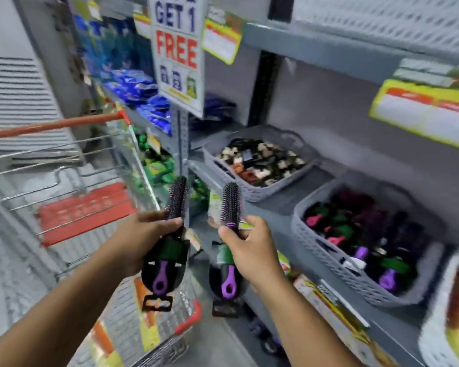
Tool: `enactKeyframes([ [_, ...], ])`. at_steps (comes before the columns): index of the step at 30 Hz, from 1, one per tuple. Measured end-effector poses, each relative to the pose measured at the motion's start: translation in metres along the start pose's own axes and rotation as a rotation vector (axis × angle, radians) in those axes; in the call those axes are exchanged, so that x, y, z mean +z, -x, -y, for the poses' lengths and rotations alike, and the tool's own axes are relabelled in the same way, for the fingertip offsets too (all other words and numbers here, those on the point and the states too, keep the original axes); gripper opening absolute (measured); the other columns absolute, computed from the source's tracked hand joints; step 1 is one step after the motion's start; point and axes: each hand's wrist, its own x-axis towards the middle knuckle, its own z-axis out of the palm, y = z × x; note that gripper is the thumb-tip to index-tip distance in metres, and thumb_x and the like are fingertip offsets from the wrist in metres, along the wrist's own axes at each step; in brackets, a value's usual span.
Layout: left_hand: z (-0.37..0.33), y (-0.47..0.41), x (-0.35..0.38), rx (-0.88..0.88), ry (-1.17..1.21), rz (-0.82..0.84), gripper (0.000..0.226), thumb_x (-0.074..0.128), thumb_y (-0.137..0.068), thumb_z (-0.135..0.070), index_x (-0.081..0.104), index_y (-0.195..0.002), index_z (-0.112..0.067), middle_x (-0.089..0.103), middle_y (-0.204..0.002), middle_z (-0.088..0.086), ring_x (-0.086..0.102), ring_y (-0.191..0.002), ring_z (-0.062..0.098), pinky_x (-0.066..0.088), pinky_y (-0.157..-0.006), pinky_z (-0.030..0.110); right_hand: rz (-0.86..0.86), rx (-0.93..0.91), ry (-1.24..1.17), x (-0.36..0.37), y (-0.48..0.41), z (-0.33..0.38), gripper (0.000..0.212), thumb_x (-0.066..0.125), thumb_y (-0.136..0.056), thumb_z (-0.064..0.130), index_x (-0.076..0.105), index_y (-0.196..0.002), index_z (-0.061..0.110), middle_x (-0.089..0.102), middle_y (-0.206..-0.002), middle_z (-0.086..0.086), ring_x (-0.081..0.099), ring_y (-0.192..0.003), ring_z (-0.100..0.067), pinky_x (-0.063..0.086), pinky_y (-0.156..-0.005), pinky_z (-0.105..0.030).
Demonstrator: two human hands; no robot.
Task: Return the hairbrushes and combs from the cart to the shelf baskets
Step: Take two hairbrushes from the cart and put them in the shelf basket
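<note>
My left hand (141, 238) grips a round hairbrush (176, 197) with black bristles and a purple handle end, held upright over the cart's right edge. My right hand (249, 247) grips a second round hairbrush (231, 205) of the same kind, just in front of the shelf. Both brushes carry green and black tags. To the right, a grey basket (326, 263) on the shelf holds several brushes with purple, pink and green parts. The wire cart (64, 197) with its orange handle stands at the left.
A second grey basket (215, 157) further back holds hair clips. A white basket (435, 337) sits at the near right. A "GET 1 FREE" sign (178, 49) hangs on the shelf post. Yellow price tags line the shelf edges. Packaged goods fill the far shelves.
</note>
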Motion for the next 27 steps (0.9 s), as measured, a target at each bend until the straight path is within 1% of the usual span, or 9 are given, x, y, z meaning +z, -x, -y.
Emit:
enactKeyframes([
  [3, -0.016, 0.000, 0.051, -0.032, -0.009, 0.119, 0.009, 0.068, -0.082, -0.004, 0.066, -0.090, 0.000, 0.064, -0.073, 0.015, 0.063, -0.043, 0.020, 0.051, -0.041, 0.026, -0.099, -0.006, -0.010, -0.048, 0.006, -0.002, 0.069, 0.067, -0.061, 0.061, 0.047, -0.118, 0.028, 0.071, -0.103, -0.002, 0.067, -0.095, -0.022, 0.053, -0.086, -0.045],
  [6, -0.029, -0.009, 0.098, -0.012, -0.022, 0.223, 0.013, 0.071, -0.079, -0.005, 0.069, -0.092, -0.001, 0.066, -0.078, 0.019, 0.065, -0.054, 0.025, 0.058, -0.053, 0.035, -0.222, -0.034, 0.005, -0.090, 0.004, -0.003, 0.079, 0.062, -0.054, 0.067, 0.051, -0.120, 0.025, 0.070, -0.106, -0.004, 0.067, -0.096, -0.024, 0.053, -0.088, -0.048],
  [10, -0.044, -0.027, 0.157, 0.008, -0.081, 0.283, 0.035, 0.079, -0.072, -0.006, 0.064, -0.102, 0.002, 0.070, -0.090, 0.021, 0.068, -0.072, 0.032, 0.058, -0.074, 0.049, -0.360, 0.009, -0.036, -0.141, 0.000, 0.002, 0.054, 0.072, -0.068, 0.048, 0.057, -0.112, 0.020, 0.072, -0.097, -0.001, 0.068, -0.091, -0.019, 0.054, -0.089, -0.044],
  [13, -0.055, -0.040, 0.202, 0.049, -0.117, 0.370, 0.014, 0.075, -0.075, -0.002, 0.066, -0.084, 0.001, 0.068, -0.081, 0.017, 0.067, -0.058, 0.023, 0.059, -0.059, 0.033, -0.437, 0.062, -0.049, -0.167, -0.009, -0.002, 0.066, 0.069, -0.069, 0.051, 0.054, -0.124, 0.019, 0.067, -0.110, -0.004, 0.065, -0.099, -0.020, 0.052, -0.092, -0.044],
  [16, -0.061, -0.051, 0.236, 0.038, -0.154, 0.428, 0.021, 0.074, -0.075, 0.000, 0.062, -0.092, -0.001, 0.063, -0.076, 0.019, 0.061, -0.055, 0.024, 0.058, -0.051, 0.034, -0.496, 0.106, -0.046, -0.183, -0.025, -0.008, 0.072, 0.066, -0.063, 0.057, 0.057, -0.122, 0.017, 0.068, -0.113, -0.005, 0.066, -0.101, -0.022, 0.052, -0.093, -0.045],
  [19, -0.065, -0.059, 0.264, 0.066, -0.201, 0.424, 0.011, 0.072, -0.076, 0.005, 0.063, -0.071, 0.004, 0.066, -0.056, 0.011, 0.061, -0.039, 0.016, 0.051, -0.037, 0.025, -0.537, 0.143, -0.058, -0.194, -0.046, -0.023, 0.080, 0.061, -0.054, 0.066, 0.063, -0.117, 0.015, 0.070, -0.111, -0.005, 0.068, -0.099, -0.023, 0.054, -0.092, -0.046],
  [21, -0.066, -0.066, 0.279, 0.072, -0.206, 0.426, 0.009, 0.073, -0.075, 0.006, 0.065, -0.079, 0.005, 0.069, -0.069, 0.014, 0.065, -0.045, 0.018, 0.054, -0.040, 0.028, -0.552, 0.156, -0.048, -0.199, -0.056, -0.028, 0.074, 0.060, -0.055, 0.064, 0.067, -0.109, 0.015, 0.073, -0.104, -0.003, 0.069, -0.095, -0.022, 0.055, -0.090, -0.045],
  [24, -0.059, -0.083, 0.296, 0.075, -0.241, 0.413, 0.031, 0.079, -0.070, 0.001, 0.066, -0.096, 0.009, 0.072, -0.090, 0.022, 0.070, -0.070, 0.029, 0.061, -0.065, 0.046, -0.574, 0.176, -0.040, -0.206, -0.062, -0.026, 0.041, 0.067, -0.070, 0.047, 0.070, -0.092, 0.013, 0.074, -0.091, -0.003, 0.069, -0.086, -0.021, 0.056, -0.085, -0.041],
  [27, -0.047, -0.104, 0.312, 0.121, -0.326, 0.352, 0.033, 0.084, -0.064, -0.005, 0.069, -0.091, 0.007, 0.073, -0.089, 0.021, 0.071, -0.077, 0.029, 0.059, -0.076, 0.051, -0.599, 0.221, -0.041, -0.214, -0.073, -0.031, 0.028, 0.067, -0.080, 0.037, 0.066, -0.091, 0.012, 0.071, -0.090, -0.005, 0.067, -0.085, -0.023, 0.051, -0.077, -0.034],
])
